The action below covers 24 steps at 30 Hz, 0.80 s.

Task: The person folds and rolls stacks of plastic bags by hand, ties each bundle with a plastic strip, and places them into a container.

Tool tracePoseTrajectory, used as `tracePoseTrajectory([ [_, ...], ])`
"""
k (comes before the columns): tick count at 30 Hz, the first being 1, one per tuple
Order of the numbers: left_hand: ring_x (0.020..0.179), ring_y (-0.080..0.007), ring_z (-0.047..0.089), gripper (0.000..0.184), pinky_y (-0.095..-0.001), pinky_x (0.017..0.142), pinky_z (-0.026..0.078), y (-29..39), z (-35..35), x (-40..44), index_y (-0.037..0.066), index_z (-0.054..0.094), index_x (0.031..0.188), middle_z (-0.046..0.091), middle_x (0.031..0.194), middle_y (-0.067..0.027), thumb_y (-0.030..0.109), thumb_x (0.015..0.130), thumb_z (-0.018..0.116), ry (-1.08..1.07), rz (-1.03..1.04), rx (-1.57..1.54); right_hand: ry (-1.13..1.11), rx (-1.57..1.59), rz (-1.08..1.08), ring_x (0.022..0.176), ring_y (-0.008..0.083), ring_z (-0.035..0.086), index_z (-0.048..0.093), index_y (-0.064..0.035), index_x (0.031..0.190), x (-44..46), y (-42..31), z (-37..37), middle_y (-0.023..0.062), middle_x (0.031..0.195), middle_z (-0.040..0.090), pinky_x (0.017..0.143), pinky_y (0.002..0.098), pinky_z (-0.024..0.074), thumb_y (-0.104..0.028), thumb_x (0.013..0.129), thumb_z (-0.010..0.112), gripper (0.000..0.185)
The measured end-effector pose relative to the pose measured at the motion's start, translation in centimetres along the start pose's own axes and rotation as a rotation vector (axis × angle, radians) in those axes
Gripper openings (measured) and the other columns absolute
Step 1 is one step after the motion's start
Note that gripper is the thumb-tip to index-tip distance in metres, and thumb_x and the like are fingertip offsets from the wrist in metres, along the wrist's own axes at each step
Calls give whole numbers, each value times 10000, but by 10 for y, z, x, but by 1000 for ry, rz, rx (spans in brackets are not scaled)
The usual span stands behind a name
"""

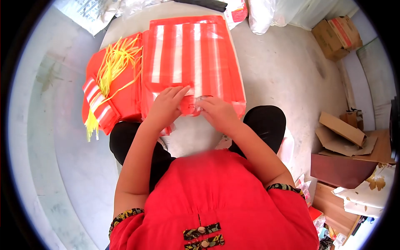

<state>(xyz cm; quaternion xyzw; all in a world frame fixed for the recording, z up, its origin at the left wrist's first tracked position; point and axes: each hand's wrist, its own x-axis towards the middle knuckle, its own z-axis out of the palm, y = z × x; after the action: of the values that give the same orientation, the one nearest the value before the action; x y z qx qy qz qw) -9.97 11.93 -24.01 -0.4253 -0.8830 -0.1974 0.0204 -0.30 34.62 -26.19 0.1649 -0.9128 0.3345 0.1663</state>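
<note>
A stack of red sheets with white stripes [187,54] lies flat on the pale table. At its near edge, my left hand [168,107] and my right hand [217,113] hold a part of the red and white sheet [189,105] between them, fingers closed on it. That part is bunched or folded over, and the fingertips hide some of it. Left of the stack sit plain red sheets [125,98] with a tangle of yellow strings [111,62] on top. Beside the strings is a small folded red and white striped piece [99,104].
My knees are under the table's near edge. Cardboard boxes stand at the far right [336,37] and an opened carton [343,135] lies at the right. White plastic bags [261,14] are behind the table, and a pale wall runs along the left.
</note>
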Motion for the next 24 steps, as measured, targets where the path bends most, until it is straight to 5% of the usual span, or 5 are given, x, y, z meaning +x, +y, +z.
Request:
tracePoseTrajectory([
  [6,1341,-348,571,742,-445,1123,481,1,-7,-3,53,543,1490,618,1445,-150,26,788,784,-14,-22,-79,-198,-141,11,1104,303,655,694,-87,1129,28,-7,18,95,1133,673,818,421,580,-139,947,677,190],
  [11,1328,-350,581,781,-442,1113,495,5,-16,-4,47,558,1473,629,1439,-151,25,740,826,-17,-5,-115,-31,-16,38,1040,269,678,736,-75,1026,35,-3,23,74,1106,687,780,400,583,-153,945,691,121],
  [15,1263,-358,619,570,-448,1076,514,1,-6,2,44,671,1334,694,1332,-153,14,776,784,53,-78,-149,-21,203,222,998,262,690,759,-74,1024,44,0,22,58,1110,703,750,370,585,-176,974,680,139],
  [21,1110,-366,677,340,-426,974,548,-3,3,10,30,734,1214,743,1197,-165,21,882,661,99,-265,-257,201,550,542,974,154,677,716,-35,1208,42,16,-16,71,1090,713,867,321,538,-176,1056,635,223],
  [24,995,-343,706,318,-413,879,565,-2,-6,15,30,733,1203,754,1107,-174,40,906,620,37,-454,-456,317,463,513,1063,134,661,672,-45,1314,16,68,-26,60,1163,722,943,314,519,-213,1095,595,287],
])
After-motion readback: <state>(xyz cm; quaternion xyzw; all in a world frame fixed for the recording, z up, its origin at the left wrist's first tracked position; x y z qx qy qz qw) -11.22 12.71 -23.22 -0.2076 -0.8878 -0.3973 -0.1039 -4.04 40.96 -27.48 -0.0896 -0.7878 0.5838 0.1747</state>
